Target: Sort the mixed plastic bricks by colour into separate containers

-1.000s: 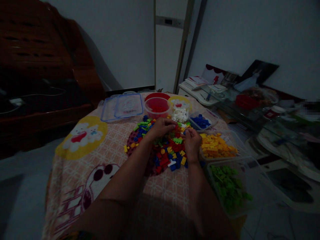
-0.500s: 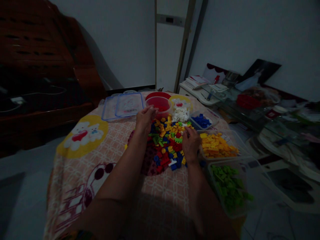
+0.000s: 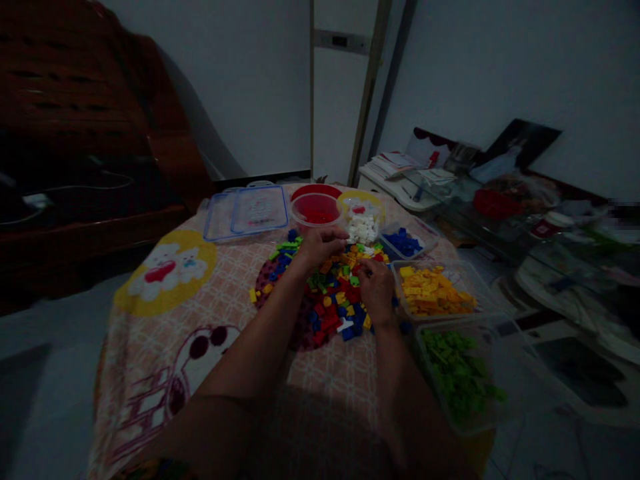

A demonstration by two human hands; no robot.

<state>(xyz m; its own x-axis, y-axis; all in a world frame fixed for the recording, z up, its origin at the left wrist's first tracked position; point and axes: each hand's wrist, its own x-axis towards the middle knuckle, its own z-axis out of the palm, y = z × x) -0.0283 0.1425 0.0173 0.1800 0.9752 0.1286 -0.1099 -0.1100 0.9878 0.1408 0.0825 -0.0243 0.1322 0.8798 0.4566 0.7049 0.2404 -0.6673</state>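
Observation:
A mixed pile of toy building bricks [image 3: 330,323], in red, yellow, blue, green and white, lies on the cloth-covered table. Over the back of the pile, in front of a clear round tub [image 3: 295,217] with red bricks in it, reaches my left hand [image 3: 320,248]. Its fingers stretch to the right and look apart, with nothing visible in them. My right hand [image 3: 379,287] is at the pile's right side, thumb and fingertips drawn together close to a red brick. What they pinch, if anything, is too small and dark to make out.
Beyond the pile sit white bricks [image 3: 363,229]. To the right are clear boxes of blue bricks [image 3: 403,243], yellow bricks [image 3: 435,292] and green bricks [image 3: 457,373]. Blue-rimmed lids [image 3: 245,213] lie at back left. A cluttered glass table [image 3: 440,193] stands beyond on the right.
My left hand has moved from the round tub's front edge to the right and nearer, over the pile. My right hand has shifted slightly left, its fingertips still at the bricks.

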